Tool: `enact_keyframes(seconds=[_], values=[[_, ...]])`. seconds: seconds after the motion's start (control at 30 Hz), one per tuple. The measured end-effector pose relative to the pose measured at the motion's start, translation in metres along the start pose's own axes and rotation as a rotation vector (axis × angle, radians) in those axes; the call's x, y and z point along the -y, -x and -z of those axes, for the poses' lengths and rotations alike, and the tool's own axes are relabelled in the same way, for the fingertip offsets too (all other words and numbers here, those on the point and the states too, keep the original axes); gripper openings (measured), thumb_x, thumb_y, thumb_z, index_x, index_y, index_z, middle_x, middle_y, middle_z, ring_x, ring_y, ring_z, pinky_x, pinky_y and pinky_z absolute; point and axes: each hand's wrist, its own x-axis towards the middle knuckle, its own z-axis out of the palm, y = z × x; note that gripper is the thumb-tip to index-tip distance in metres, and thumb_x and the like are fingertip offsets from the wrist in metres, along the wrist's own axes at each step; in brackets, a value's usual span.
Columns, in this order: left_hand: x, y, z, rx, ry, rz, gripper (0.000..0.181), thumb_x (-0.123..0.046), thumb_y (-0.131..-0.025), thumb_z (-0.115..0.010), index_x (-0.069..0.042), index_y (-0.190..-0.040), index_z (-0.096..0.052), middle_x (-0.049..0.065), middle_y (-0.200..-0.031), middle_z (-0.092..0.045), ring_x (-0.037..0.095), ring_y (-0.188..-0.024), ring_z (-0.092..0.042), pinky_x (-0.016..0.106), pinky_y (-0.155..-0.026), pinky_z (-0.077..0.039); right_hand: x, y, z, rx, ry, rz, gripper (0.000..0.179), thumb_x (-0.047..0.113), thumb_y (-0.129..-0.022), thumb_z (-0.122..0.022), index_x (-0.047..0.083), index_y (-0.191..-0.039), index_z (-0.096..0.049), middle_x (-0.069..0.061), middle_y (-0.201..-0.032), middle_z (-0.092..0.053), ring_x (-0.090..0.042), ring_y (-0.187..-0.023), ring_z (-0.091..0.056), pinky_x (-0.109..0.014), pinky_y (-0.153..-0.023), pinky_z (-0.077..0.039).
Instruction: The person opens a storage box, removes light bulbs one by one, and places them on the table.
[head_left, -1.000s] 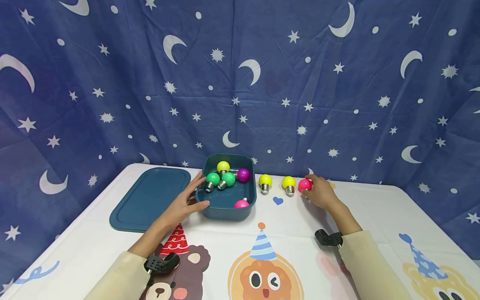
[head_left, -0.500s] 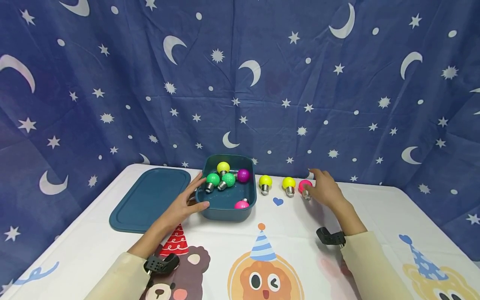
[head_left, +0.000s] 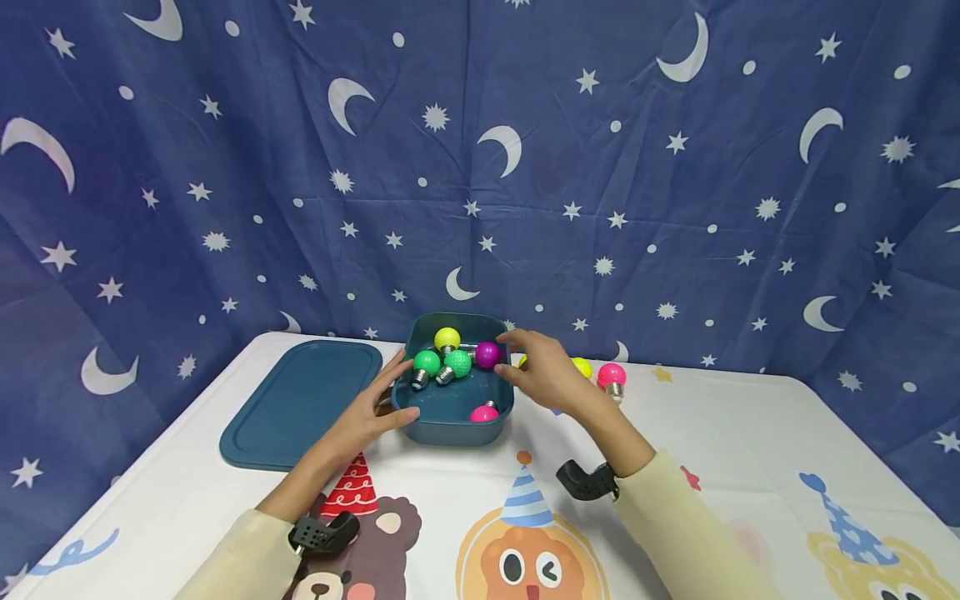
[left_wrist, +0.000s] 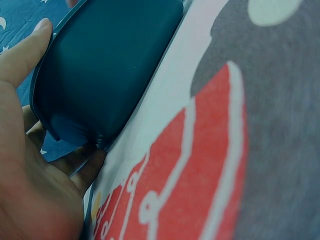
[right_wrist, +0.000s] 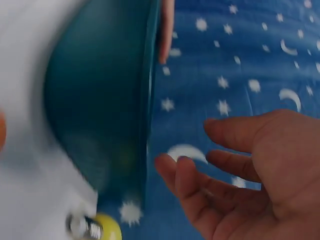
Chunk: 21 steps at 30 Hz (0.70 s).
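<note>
A dark teal box (head_left: 450,432) holds a yellow bulb (head_left: 447,337), a green bulb (head_left: 427,362), a textured green bulb (head_left: 457,362), a purple bulb (head_left: 487,356) and a pink bulb (head_left: 484,413). My left hand (head_left: 371,408) rests on the box's left side, thumb by the front corner, fingers fairly straight. Over the right rim, close by the purple bulb, is my right hand (head_left: 547,371); the right wrist view shows its fingers loosely bent around nothing. On the table, two yellow bulbs (head_left: 582,367) are partly hidden behind this hand, beside another pink bulb (head_left: 612,376).
A flat teal lid (head_left: 300,404) lies left of the box. The white tablecloth (head_left: 720,500) carries printed cartoon figures. A blue curtain (head_left: 480,167) with moons and stars hangs right behind the table.
My right hand has left the pink bulb at the right end of the row and moved left to the box, holding nothing. That bulb stays on the table. The left hand has stayed put.
</note>
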Motion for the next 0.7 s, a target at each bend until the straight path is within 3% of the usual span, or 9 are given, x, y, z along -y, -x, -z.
enact_keyframes(seconds=[0.1, 0.2, 0.37, 0.6, 0.7], values=[[0.000, 0.001, 0.001, -0.004, 0.000, 0.004, 0.075, -0.015, -0.090, -0.067, -0.007, -0.152, -0.024, 0.003, -0.160, -0.002, 0.043, -0.139, -0.018, 0.057, -0.106, -0.027, 0.013, -0.009, -0.012, 0.095, 0.033, 0.021, 0.038, 0.012, -0.089, -0.067, 0.006, -0.126, -0.058, -0.012, -0.112, -0.063, -0.021, -0.087, -0.062, -0.033, -0.075, -0.054], [0.000, 0.001, 0.001, 0.001, -0.004, 0.005, 0.076, -0.015, -0.090, -0.067, -0.006, -0.152, -0.024, 0.003, -0.160, -0.001, 0.043, -0.140, -0.019, 0.057, -0.106, -0.028, 0.021, -0.016, -0.019, 0.216, 0.092, 0.017, 0.037, 0.007, -0.089, -0.067, 0.006, -0.125, -0.059, -0.011, -0.109, -0.063, -0.017, -0.081, -0.063, -0.029, -0.074, -0.054], [0.000, 0.001, 0.001, -0.003, 0.001, 0.009, 0.077, -0.019, -0.090, -0.068, -0.008, -0.152, -0.024, 0.001, -0.160, -0.003, 0.042, -0.140, -0.019, 0.057, -0.106, -0.027, 0.030, -0.026, -0.024, 0.381, 0.083, -0.015, 0.040, 0.001, -0.088, -0.066, 0.005, -0.127, -0.059, -0.017, -0.112, -0.061, -0.013, -0.065, -0.064, -0.024, -0.061, -0.054], [0.000, 0.002, 0.001, -0.004, -0.006, 0.016, 0.077, -0.022, -0.090, -0.068, -0.009, -0.152, -0.025, 0.001, -0.160, -0.003, 0.043, -0.140, -0.018, 0.058, -0.106, -0.027, 0.027, -0.031, -0.036, 0.454, 0.075, 0.082, 0.044, -0.001, -0.085, -0.066, 0.011, -0.128, -0.062, -0.012, -0.117, -0.063, -0.026, -0.103, -0.060, -0.030, -0.076, -0.053], [0.000, 0.001, 0.001, -0.006, -0.013, 0.018, 0.077, -0.021, -0.090, -0.068, -0.009, -0.152, -0.025, 0.001, -0.160, -0.004, 0.043, -0.140, -0.019, 0.057, -0.107, -0.026, 0.024, -0.034, -0.042, 0.436, 0.095, 0.101, 0.044, 0.001, -0.084, -0.069, 0.012, -0.126, -0.064, -0.008, -0.115, -0.064, -0.027, -0.105, -0.059, -0.032, -0.080, -0.053]])
